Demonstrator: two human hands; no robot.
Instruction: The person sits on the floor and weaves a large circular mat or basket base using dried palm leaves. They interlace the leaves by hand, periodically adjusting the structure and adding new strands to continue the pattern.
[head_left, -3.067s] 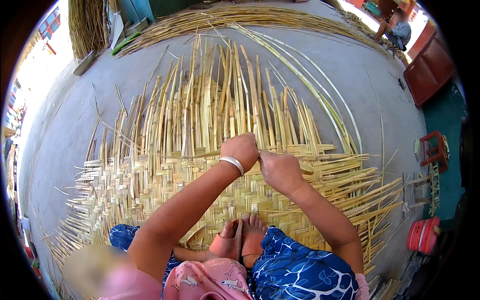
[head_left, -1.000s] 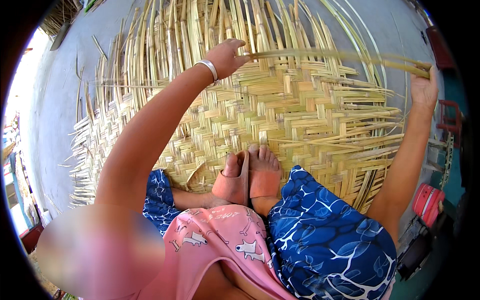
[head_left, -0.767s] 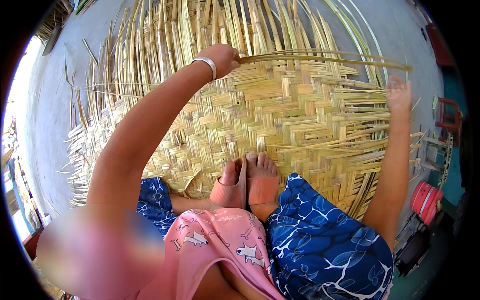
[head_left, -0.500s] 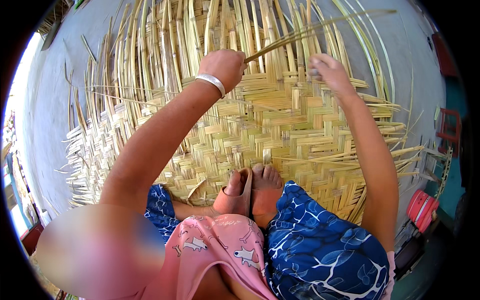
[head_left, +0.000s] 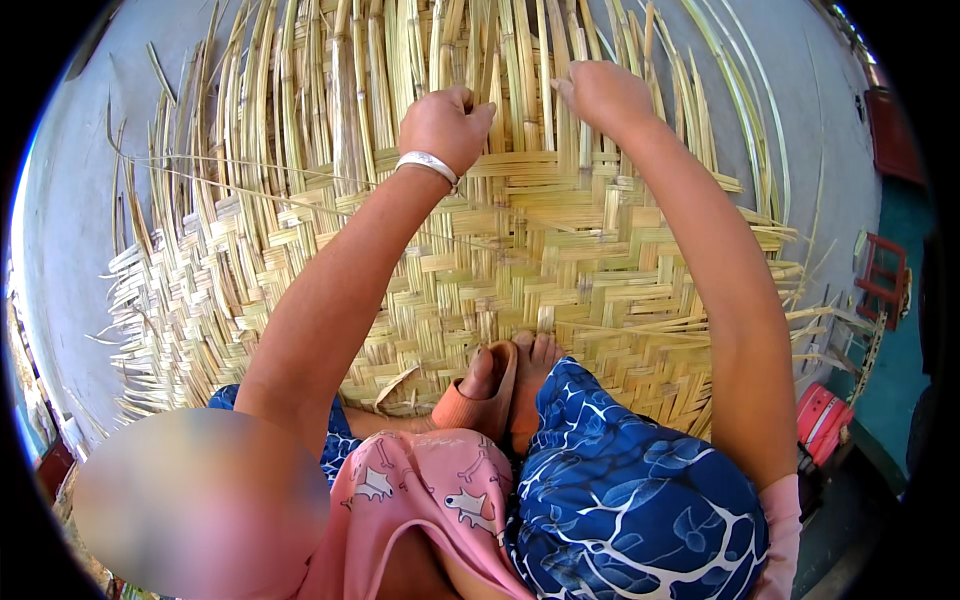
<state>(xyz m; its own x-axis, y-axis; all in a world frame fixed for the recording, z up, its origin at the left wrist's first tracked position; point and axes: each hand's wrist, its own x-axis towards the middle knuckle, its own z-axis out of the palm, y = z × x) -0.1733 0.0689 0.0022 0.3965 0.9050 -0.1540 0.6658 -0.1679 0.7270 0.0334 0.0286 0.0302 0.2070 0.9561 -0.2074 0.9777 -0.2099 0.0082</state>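
Observation:
A large woven mat [head_left: 480, 270] of split bamboo-like strips lies on the floor under my feet, its near part plaited in a zigzag. Long loose strips [head_left: 340, 90] fan out from its far edge. My left hand [head_left: 445, 130], with a silver bangle on the wrist, is closed over the far edge of the weave, its thumb against a strip [head_left: 486, 60] pointing away from me. To its right, my right hand [head_left: 603, 100] is closed with thumb and fingertips at an upright strip [head_left: 561, 50]. The fingertips of both hands are partly hidden.
My feet, one in an orange-brown sandal [head_left: 470, 405], rest on the mat's near part. Grey floor [head_left: 75, 220] surrounds the mat. On the right stand a small dark red chair [head_left: 880, 275] and a pink-red bundle [head_left: 823, 425]. Thin loose strips [head_left: 250, 190] lie across the weave at left.
The bundle of thin strips that slanted right from my left hand no longer slants there. My right hand has moved left and away from me, closing at an upright strip.

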